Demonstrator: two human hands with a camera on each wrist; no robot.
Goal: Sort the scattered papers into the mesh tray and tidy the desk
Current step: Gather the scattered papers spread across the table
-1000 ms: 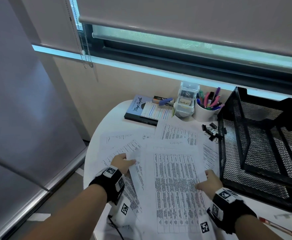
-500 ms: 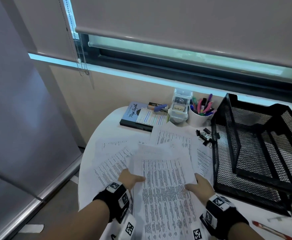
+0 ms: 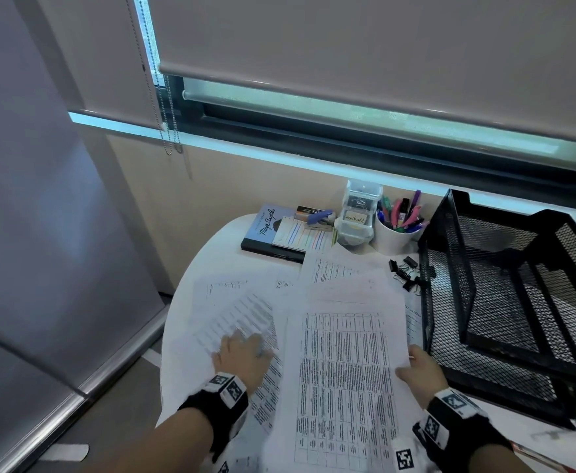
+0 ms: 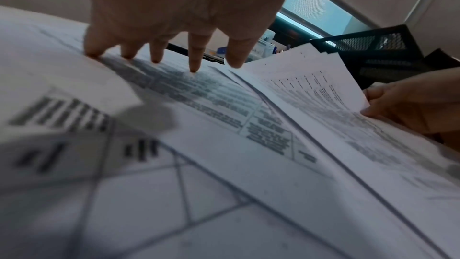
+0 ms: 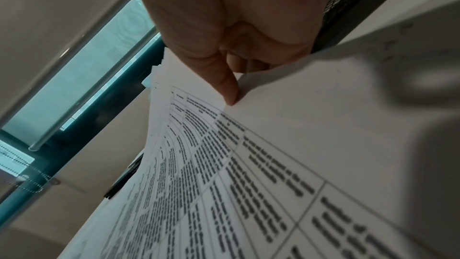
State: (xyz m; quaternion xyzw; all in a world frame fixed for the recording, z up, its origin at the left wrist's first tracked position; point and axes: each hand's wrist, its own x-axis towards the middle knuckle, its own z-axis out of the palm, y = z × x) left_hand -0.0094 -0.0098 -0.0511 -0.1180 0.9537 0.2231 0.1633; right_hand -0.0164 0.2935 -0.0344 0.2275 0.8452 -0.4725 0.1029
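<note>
We've got the right hand (image 3: 421, 368) pinching the right edge of a gathered stack of papers (image 3: 344, 377) — thumb on top, other fingers curled under, as the right wrist view shows at the sheet edge (image 5: 231, 94). The stack's right side is lifted off the desk (image 3: 184, 322), top sheet printed w/ a dense table. Our left hand (image 3: 242, 353) lies flat w/ fingers spread, tips pressing on the loose sheets (image 3: 235, 308) still spread over the left half of the desk; in the left wrist view the fingertips (image 4: 194, 66) touch the printed page and grip nothing. More sheets fan out toward the back, one (image 3: 334, 268) reaching near the book. The black mesh tray (image 3: 450, 302) stands just beside the stack on the right, its near lower level showing only mesh; we can't tell abt the rest. A few black binder clips (image 3: 407, 271) lie by the tray's left wall. At the desk's far edge: a dark book (image 3: 266, 230) w/ a striped pad (image 3: 302, 235) on it, a blue stapler (image 3: 319, 216), a clear plastic box (image 3: 358, 216) and a white cup of pens (image 3: 397, 230) — all under the window blind (image 3: 348, 46).
</note>
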